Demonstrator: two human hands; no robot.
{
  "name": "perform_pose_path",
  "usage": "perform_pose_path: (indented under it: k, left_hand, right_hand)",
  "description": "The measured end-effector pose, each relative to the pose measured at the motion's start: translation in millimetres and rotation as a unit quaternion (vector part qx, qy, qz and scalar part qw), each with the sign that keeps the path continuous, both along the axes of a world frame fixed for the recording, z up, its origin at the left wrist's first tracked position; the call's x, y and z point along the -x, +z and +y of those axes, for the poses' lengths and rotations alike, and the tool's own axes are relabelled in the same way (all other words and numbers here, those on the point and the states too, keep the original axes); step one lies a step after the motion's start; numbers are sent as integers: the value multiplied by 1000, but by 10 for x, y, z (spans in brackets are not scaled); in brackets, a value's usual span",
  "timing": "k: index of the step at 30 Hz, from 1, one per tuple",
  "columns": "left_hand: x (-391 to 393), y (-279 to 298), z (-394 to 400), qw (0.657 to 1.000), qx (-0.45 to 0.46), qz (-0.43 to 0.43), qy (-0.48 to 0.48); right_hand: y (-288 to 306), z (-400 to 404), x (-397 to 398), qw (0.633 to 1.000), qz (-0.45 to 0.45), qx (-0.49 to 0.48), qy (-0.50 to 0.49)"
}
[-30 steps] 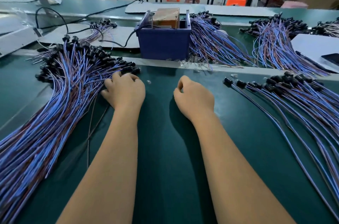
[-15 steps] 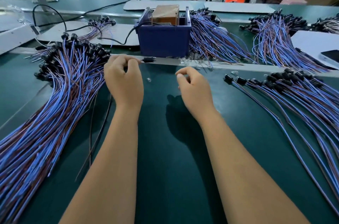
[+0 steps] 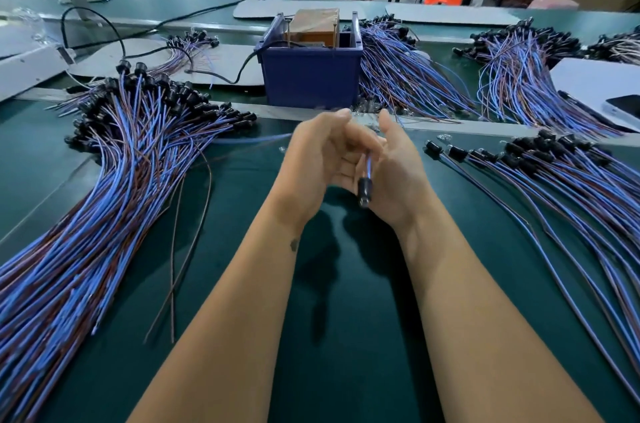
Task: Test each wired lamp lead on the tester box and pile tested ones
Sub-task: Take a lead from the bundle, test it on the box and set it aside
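One lamp lead (image 3: 365, 186), a blue wire ending in a black socket, hangs socket-down between my two hands above the green mat. My left hand (image 3: 311, 159) grips its wire with curled fingers. My right hand (image 3: 398, 173) stands palm-in against the lead, fingers straight. The rest of the wire trails off left, blurred. Just beyond my hands stands the tester box (image 3: 311, 80), a dark blue bin holding a brown block. On the left lies a big fan of blue and brown leads (image 3: 131, 159). A thinner pile of leads (image 3: 554, 173) lies on the right.
Behind the metal strip (image 3: 485, 126) lie more lead bundles (image 3: 516, 73) and white boards. A black cable (image 3: 221, 78) runs into the tester box. A phone (image 3: 623, 106) rests at the far right. Two loose brown wires (image 3: 180, 249) lie near my left forearm.
My left hand lifted one lead out of the left pile and brought it to the middle. My right hand rose from the mat and met it; the socket now points down.
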State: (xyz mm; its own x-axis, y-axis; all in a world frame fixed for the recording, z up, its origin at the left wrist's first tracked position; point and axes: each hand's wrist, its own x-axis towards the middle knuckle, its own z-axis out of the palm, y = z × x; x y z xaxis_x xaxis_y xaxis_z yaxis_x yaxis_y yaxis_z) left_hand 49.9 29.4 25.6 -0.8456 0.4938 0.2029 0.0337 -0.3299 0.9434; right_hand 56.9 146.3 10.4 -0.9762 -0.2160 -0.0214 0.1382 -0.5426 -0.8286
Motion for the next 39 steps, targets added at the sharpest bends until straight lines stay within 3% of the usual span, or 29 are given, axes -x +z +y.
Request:
perform_pose_path:
  k: [3, 7, 12, 15, 17, 22, 27, 39]
  left_hand:
    - [17, -39, 19, 996, 23, -13, -82]
    - [21, -113, 29, 988, 131, -39, -72]
    - [72, -151, 14, 977, 182, -24, 111]
    - [135, -180, -27, 955, 172, -47, 237]
    - [184, -186, -71, 950, 137, -79, 270]
    - [224, -201, -130, 951, 80, -33, 295]
    - [234, -208, -139, 951, 90, -16, 295]
    - [238, -243, -93, 958, 127, 2, 257]
  right_hand:
    - [-10, 34, -8, 998, -5, 14, -54]
    - [-33, 61, 9, 983, -22, -74, -164]
    - [-30, 59, -8, 981, 11, -41, -187]
    - [-44, 38, -7, 974, 34, -118, -190]
    - [-43, 12, -21, 970, 56, -156, -177]
    - [-43, -55, -48, 967, 79, -206, -128]
    - [-71, -71, -24, 951, 67, -281, -106]
    - [-115, -136, 23, 926, 70, -314, -200]
